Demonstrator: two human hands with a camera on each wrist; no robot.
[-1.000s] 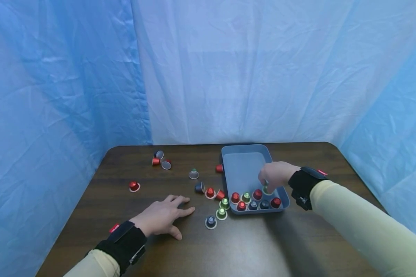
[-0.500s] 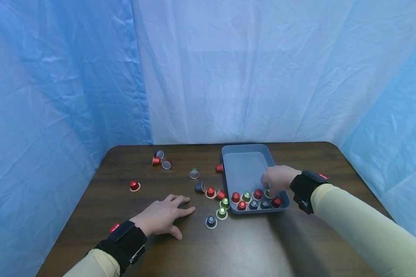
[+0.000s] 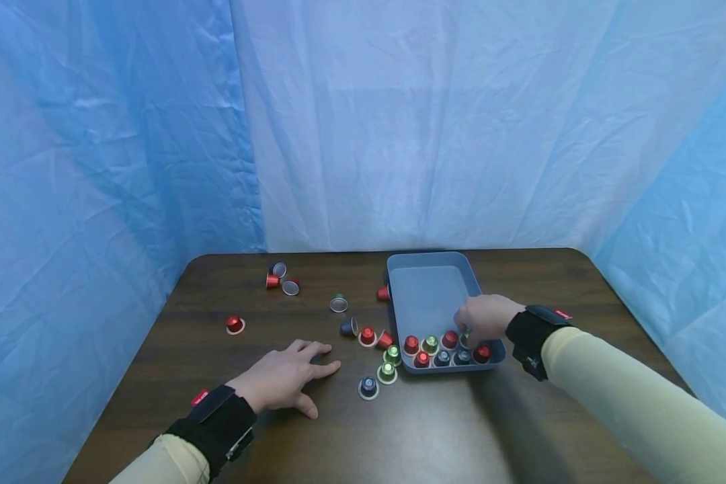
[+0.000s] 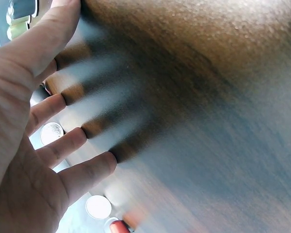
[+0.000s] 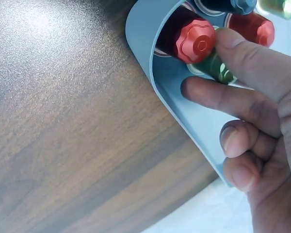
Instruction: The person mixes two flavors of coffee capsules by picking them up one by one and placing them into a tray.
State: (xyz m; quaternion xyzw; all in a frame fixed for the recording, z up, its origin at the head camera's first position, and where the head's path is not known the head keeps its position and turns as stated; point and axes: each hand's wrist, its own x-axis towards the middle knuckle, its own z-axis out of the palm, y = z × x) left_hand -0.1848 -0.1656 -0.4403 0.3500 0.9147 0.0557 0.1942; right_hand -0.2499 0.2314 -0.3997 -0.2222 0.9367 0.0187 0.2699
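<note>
Over the near right corner of a grey-blue tray [image 3: 426, 286], my right hand [image 3: 486, 316] pinches a green coffee capsule [image 5: 217, 68] between thumb and index finger. That capsule stands beside a red capsule [image 5: 199, 41] in the tray's corner; in the head view the fingers partly cover it. My right hand's other fingers curl inward. More red, green and dark blue capsules stand upside down along the tray's near end, among them a green one [image 3: 430, 345]. My left hand [image 3: 281, 378] rests with fingers spread on the table, left of a dark blue capsule [image 3: 368, 387].
Several capsules lie or stand on the dark wooden table [image 3: 435, 437] left of the tray, including green ones [image 3: 387, 372] close to its wall. A small cluster with a red capsule [image 3: 272, 281] lies at the back left. Blue-white curtains [image 3: 429, 134] surround the table.
My right hand has shifted slightly right and toward the near edge, its fingers staying at the green capsule, which has moved a little. My left hand has not moved.
</note>
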